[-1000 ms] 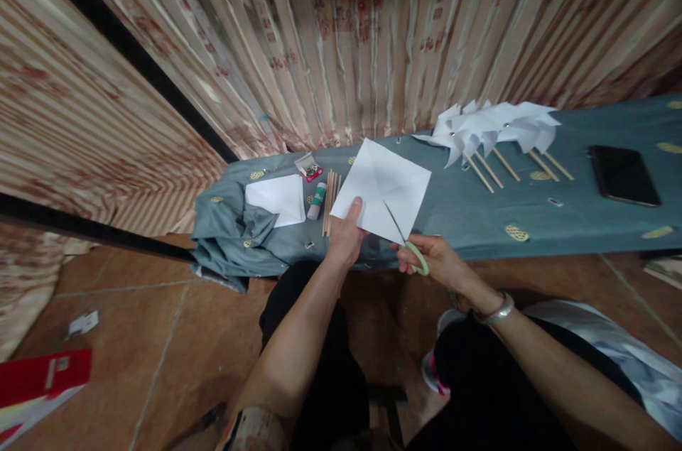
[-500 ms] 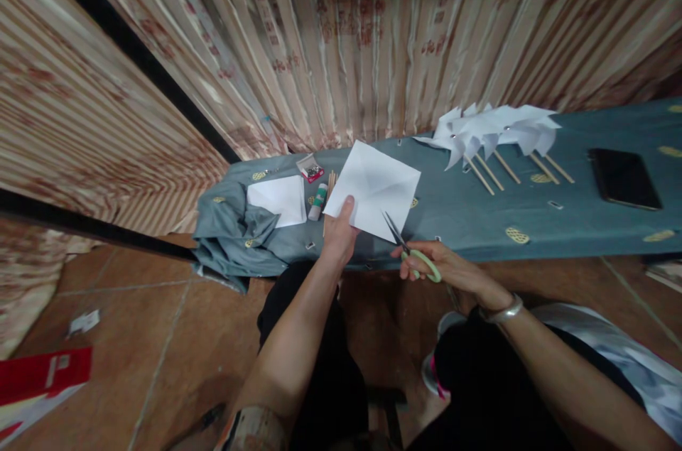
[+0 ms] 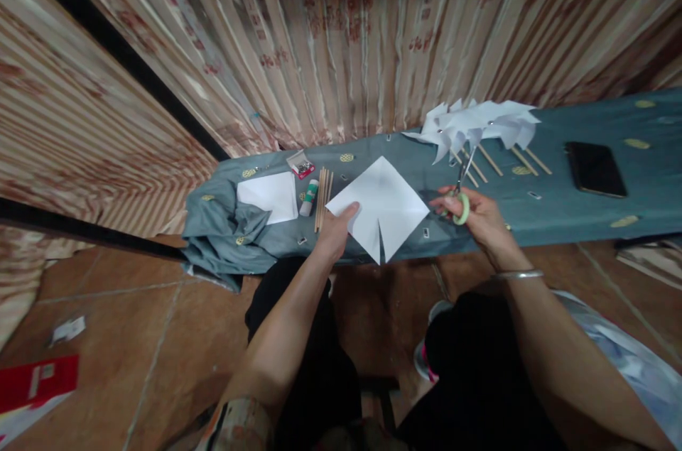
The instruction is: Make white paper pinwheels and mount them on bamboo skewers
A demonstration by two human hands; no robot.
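Pinched at its left corner by my left hand (image 3: 335, 231) is a square sheet of white paper (image 3: 391, 199), turned like a diamond. A slit runs from its near corner toward the middle. My right hand (image 3: 479, 216) is closed on green-handled scissors (image 3: 462, 206), right of the paper and apart from it. Their blades point up and away. Beyond the blades lie several white paper pinwheels (image 3: 479, 124) on wooden sticks.
On the cloth-covered bench (image 3: 565, 220), left of the paper, are loose wooden sticks (image 3: 322, 199), a glue stick (image 3: 309, 198), a small red box of metal pins (image 3: 301, 165) and a stack of white paper (image 3: 274, 195). A black phone (image 3: 595, 168) lies to the right.
The scissors have left the paper and moved right and up with my right hand. A slit now shows at the near corner, and the sheet has turned slightly in my left hand.
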